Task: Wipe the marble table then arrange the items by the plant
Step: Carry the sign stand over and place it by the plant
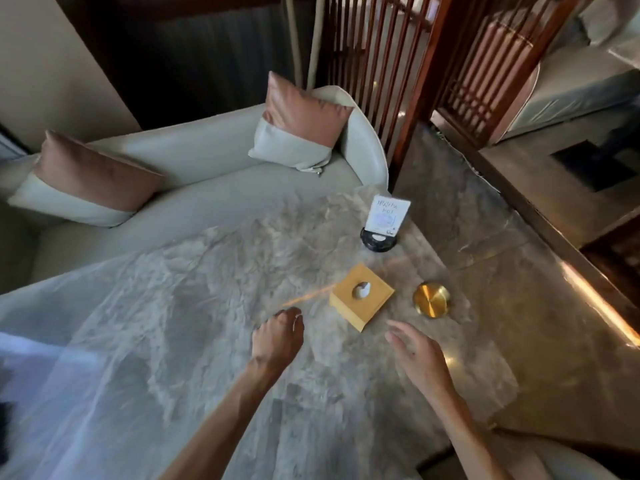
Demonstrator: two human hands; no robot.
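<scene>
Card sign [387, 213] lettering blurred, marble table [173, 341] cut off bottom-left

Grey marble table [194, 306], yellow tissue box [362, 296], brass dish [431, 299]

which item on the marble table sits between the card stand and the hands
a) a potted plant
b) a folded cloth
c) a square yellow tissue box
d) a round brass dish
c: the square yellow tissue box lies nearer the camera than the card stand and just beyond the left hand and right hand, while the round brass dish sits off to its right.
</scene>
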